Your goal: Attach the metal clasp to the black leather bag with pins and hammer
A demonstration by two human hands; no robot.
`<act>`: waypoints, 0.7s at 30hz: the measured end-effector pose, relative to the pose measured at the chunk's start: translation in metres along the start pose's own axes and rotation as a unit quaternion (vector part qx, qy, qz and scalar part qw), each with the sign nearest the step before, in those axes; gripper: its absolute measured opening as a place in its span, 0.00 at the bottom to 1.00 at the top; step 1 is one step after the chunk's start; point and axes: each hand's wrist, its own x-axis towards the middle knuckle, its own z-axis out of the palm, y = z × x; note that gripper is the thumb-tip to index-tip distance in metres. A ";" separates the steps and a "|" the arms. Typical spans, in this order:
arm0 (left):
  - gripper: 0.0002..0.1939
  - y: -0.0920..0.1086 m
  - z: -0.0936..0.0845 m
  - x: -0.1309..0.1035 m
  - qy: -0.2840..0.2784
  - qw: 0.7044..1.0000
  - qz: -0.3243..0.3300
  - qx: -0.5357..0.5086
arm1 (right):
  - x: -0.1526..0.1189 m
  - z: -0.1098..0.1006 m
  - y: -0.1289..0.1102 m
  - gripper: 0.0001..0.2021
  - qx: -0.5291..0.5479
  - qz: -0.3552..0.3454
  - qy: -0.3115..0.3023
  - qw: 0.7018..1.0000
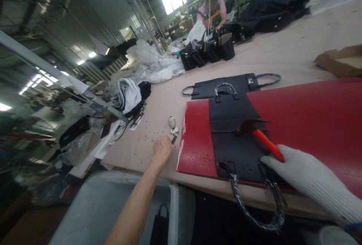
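Observation:
My left hand (163, 147) is bare and closed at the table, left of the red board (198, 135). A small dark piece (174, 139) sticks out at its fingertips. My gloved right hand (294, 164) is wrapped round the orange handle of a hammer (268, 143), whose head is over a black bag panel (240, 150). That panel lies on the board, its plastic-wrapped handle (249, 211) hanging over the front edge. Another black panel (206, 89) with wrapped handles lies behind. A beige bottle-like item (172, 122) lies beyond my left hand.
Tiny dark bits lie around my left hand. Below the table edge stands a grey bin (93, 199) holding a black bag (160, 230). Black bags (209, 51) stand at the back, near a person (213, 7). A brown tray (339, 61) lies right; a metal pole (65, 79) slants left.

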 end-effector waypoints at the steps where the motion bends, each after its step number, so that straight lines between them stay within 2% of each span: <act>1: 0.18 0.002 -0.002 0.009 0.005 1.000 -0.005 -0.009 | 0.000 0.000 0.001 0.12 0.002 -0.002 0.004 1.000; 4: 0.21 0.009 -0.009 0.043 0.008 0.999 -0.026 -0.038 | 0.001 0.000 0.001 0.12 0.003 -0.012 0.014 1.000; 8: 0.26 0.021 -0.013 0.087 -0.025 0.996 -0.050 -0.075 | -0.002 -0.001 -0.002 0.12 -0.017 -0.007 0.016 1.000; 12: 0.19 0.033 -0.007 0.106 -0.067 0.993 -0.052 -0.082 | -0.011 -0.002 -0.009 0.14 -0.043 0.013 0.009 0.999; 14: 0.17 0.033 -0.005 0.111 -0.084 0.992 -0.047 -0.081 | -0.012 -0.003 -0.011 0.15 -0.045 0.010 0.006 0.999; 17: 0.21 0.016 -0.006 0.112 -0.099 0.991 -0.029 -0.088 | -0.013 -0.005 -0.012 0.14 -0.049 0.026 -0.001 0.998; 21: 0.21 -0.037 -0.017 0.098 -0.101 0.990 0.009 -0.101 | -0.006 -0.005 -0.009 0.13 -0.042 0.027 -0.014 0.999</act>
